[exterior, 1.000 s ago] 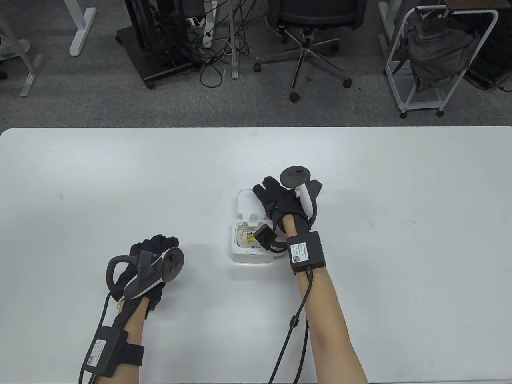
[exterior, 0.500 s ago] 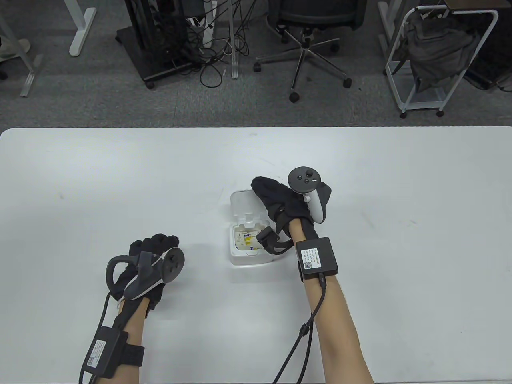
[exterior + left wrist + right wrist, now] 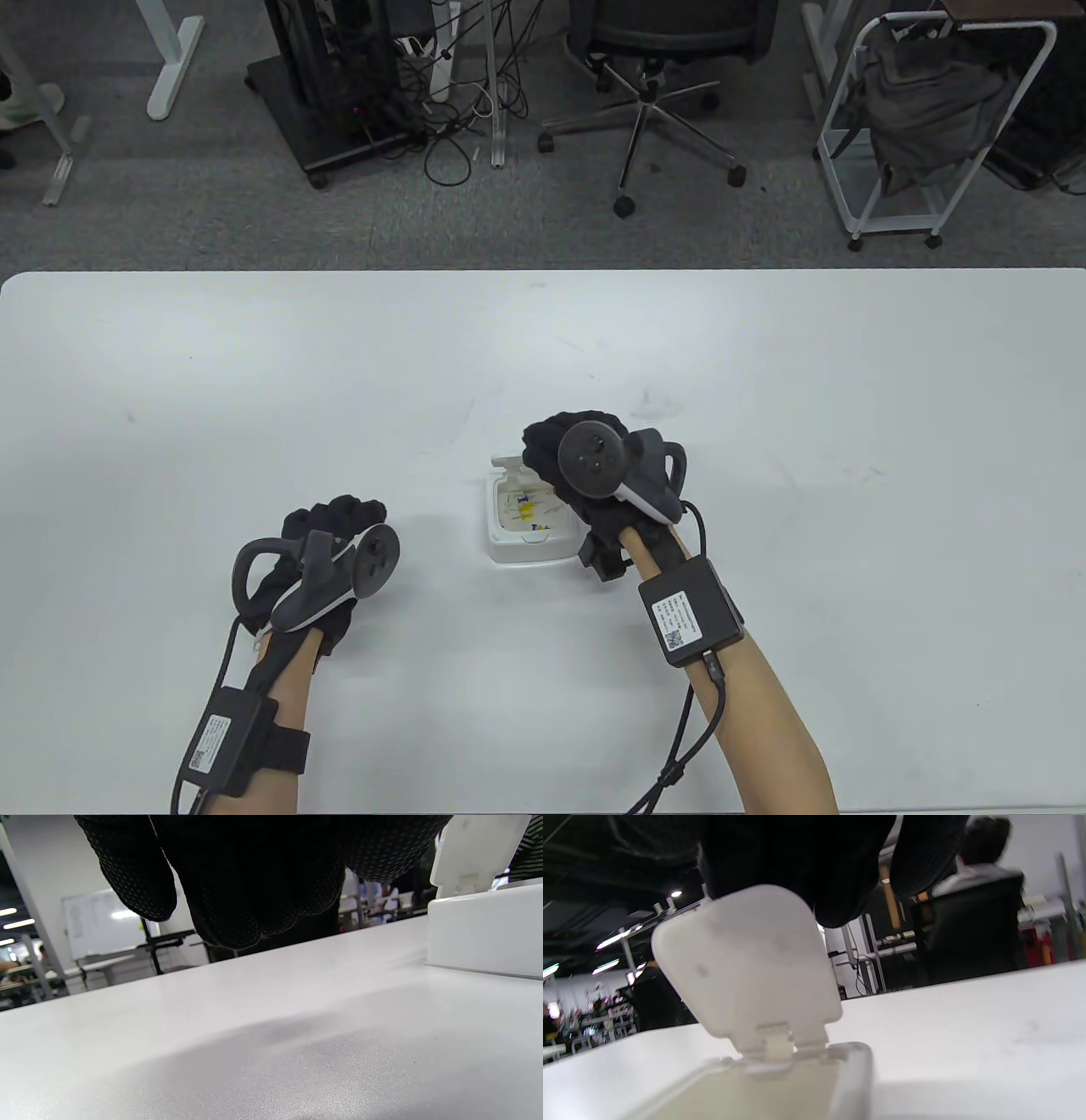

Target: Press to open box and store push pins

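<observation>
A hand tips the lid over a little white box of pins.

The left hand (image 3: 327,543) rests on the white table (image 3: 254,382), near the person, well apart from the box; its fingers (image 3: 229,899) hang loosely curled and hold nothing. A bit farther, the white box (image 3: 530,550) sits in the middle of the table with yellow and blue push pins (image 3: 530,508) inside. The right hand (image 3: 585,475) is over its far side, fingers (image 3: 835,878) curled on the top edge of the lid (image 3: 746,963), which stands tilted on its hinge.
</observation>
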The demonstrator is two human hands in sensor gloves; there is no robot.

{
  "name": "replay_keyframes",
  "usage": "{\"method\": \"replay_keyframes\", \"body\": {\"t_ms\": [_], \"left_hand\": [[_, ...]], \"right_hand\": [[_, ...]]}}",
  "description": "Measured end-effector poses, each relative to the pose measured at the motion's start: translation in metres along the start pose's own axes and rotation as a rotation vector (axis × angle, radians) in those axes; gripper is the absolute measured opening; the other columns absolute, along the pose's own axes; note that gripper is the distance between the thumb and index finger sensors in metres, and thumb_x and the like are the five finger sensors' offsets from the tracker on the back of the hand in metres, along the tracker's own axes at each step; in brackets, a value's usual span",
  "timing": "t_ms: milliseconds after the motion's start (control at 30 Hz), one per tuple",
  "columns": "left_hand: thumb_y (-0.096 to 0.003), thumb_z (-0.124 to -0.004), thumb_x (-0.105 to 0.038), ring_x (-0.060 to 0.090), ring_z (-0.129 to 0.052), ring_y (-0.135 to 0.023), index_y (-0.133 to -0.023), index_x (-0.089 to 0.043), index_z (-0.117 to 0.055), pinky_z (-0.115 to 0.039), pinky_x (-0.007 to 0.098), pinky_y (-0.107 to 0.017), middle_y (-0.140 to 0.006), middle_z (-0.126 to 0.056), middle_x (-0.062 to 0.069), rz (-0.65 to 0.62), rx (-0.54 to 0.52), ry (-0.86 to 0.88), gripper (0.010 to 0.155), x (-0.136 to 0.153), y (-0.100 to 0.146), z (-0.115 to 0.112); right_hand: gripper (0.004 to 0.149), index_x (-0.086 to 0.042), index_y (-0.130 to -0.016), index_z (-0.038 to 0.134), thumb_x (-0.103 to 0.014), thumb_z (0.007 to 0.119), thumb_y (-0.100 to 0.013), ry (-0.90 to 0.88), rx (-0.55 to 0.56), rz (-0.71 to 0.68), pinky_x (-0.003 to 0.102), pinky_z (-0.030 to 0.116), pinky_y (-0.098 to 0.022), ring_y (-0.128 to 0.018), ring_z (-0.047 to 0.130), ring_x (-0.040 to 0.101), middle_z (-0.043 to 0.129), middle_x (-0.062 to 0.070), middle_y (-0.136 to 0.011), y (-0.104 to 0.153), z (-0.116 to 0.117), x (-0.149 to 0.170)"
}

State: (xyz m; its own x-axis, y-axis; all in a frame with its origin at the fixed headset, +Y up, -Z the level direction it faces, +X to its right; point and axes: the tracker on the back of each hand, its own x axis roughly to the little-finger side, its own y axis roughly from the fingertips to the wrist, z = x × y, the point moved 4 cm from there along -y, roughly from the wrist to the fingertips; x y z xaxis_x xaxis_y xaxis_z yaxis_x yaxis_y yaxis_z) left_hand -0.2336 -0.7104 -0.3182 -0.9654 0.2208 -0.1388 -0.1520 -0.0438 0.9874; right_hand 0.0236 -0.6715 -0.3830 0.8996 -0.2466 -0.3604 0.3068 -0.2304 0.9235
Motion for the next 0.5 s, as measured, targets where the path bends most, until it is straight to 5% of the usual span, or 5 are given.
{"method": "replay_keyframes", "body": {"t_ms": [500], "left_hand": [[-0.0527, -0.066, -0.051, 0.019, -0.097, -0.083, -0.099, -0.033, -0.074, -0.077, 0.051, -0.074, -0.101, -0.084, -0.006, -0.013, 0.007, -0.003, 0.05, -0.004, -0.002, 0.0]], "right_hand": [[0.044, -0.034, -0.083, 0.076, -0.051, 0.072, -0.042, 0.264, -0.183, -0.049, 0.06, 0.066, -0.072, -0.086, 0.086, 0.027, 0.086, -0.004, -0.091, 0.02, 0.047, -0.023]]}}
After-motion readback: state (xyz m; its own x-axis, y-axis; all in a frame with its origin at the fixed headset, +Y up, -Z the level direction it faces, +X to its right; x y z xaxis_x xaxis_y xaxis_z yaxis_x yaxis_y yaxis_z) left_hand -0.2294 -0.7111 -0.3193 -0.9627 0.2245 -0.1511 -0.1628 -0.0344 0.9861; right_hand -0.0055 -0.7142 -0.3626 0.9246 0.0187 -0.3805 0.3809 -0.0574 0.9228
